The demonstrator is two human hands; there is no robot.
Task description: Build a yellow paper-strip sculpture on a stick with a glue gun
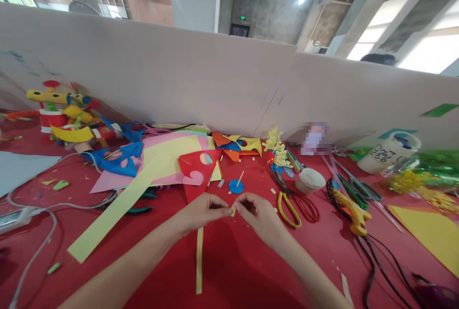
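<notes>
My left hand point(204, 211) and my right hand point(258, 215) meet over the red table, thumbs and forefingers pinched. Between their fingertips is a small piece of yellow foam or paper point(233, 212), largely hidden by the fingers. A narrow pale-yellow strip point(199, 266) runs toward me from under my left hand; whether the hand touches it I cannot tell. Just beyond the hands lie a blue disc point(234, 186) with a thin stick across it and a red cut-out sheet point(190, 168). Scissors with yellow and red handles point(289, 209) rest to the right of my right hand.
A long yellow strip point(107, 218) and coloured sheets point(158, 146) lie left. On the right are a paper cup point(310, 181), a yellow glue gun point(353, 211) with black cable, and a white bucket point(389, 153). A white partition point(201, 79) stands behind the table.
</notes>
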